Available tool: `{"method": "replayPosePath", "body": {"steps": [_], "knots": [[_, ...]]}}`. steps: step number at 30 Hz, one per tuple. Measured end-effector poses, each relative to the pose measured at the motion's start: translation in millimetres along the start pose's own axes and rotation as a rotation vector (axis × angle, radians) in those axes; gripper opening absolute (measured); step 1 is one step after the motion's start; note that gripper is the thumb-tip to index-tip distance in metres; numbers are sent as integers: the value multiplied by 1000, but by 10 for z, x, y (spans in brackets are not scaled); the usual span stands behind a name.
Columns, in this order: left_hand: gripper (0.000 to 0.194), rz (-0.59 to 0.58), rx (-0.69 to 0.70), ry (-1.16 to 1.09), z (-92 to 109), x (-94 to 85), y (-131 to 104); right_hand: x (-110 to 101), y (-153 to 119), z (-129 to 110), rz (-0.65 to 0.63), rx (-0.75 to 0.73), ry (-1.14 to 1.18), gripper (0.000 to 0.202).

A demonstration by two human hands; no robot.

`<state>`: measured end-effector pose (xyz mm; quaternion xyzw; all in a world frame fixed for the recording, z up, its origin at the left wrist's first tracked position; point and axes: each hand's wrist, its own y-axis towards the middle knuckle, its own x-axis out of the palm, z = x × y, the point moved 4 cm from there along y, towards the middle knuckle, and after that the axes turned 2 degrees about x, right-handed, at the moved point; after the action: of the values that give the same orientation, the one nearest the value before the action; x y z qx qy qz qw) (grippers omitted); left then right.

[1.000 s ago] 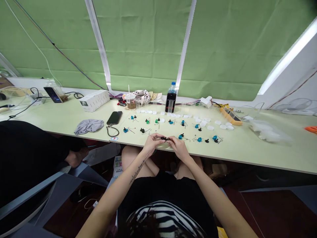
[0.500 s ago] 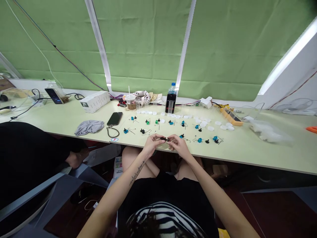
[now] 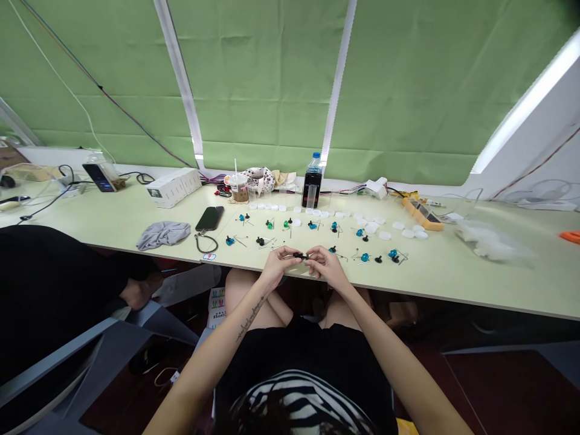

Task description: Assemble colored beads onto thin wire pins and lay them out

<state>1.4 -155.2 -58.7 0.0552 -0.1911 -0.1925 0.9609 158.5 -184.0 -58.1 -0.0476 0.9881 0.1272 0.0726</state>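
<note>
The left hand (image 3: 276, 264) is nearly closed, with its thumb and fingers pinching a small dark piece (image 3: 299, 255). The right hand (image 3: 328, 264) pinches the other end, its thumb and fingertips close together. So the small dark piece sits between the two hands, at the near edge of the tabletop (image 3: 453, 266). It is too tiny to see its shape well.

Just past the right hand's fingers lies a black bit (image 3: 334, 249). To the right of that hand there is a blue knob (image 3: 365, 258), and next to it a black knob (image 3: 378, 259). Past the left hand and a bit to its left is another black part (image 3: 260, 241), with thin pins near it.

Farther past the right hand are round white caps (image 3: 371, 228), and a yellow box (image 3: 422, 214) is beyond them on the right. Straight past both hands, a phone (image 3: 312, 184) stands up in front of a bottle with a blue top (image 3: 316, 159). Well to the left of the left hand are a flat phone (image 3: 209, 219) and a crumpled gray cloth (image 3: 164, 234).
</note>
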Motion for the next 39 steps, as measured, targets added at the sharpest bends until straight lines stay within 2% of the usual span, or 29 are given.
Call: {"method": "replayPosePath", "body": {"steps": [12, 23, 32, 39], "knots": [[30, -4, 2, 38, 49, 14, -28, 0, 12, 19, -23, 32, 21, 31], [31, 30, 30, 60, -4, 4, -10, -13, 36, 57, -22, 53, 55, 31], [32, -24, 0, -26, 6, 28, 22, -50, 62, 8, 25, 66, 129, 35], [27, 62, 30, -68, -92, -33, 81, -54, 52, 12, 68, 52, 89, 36]]}}
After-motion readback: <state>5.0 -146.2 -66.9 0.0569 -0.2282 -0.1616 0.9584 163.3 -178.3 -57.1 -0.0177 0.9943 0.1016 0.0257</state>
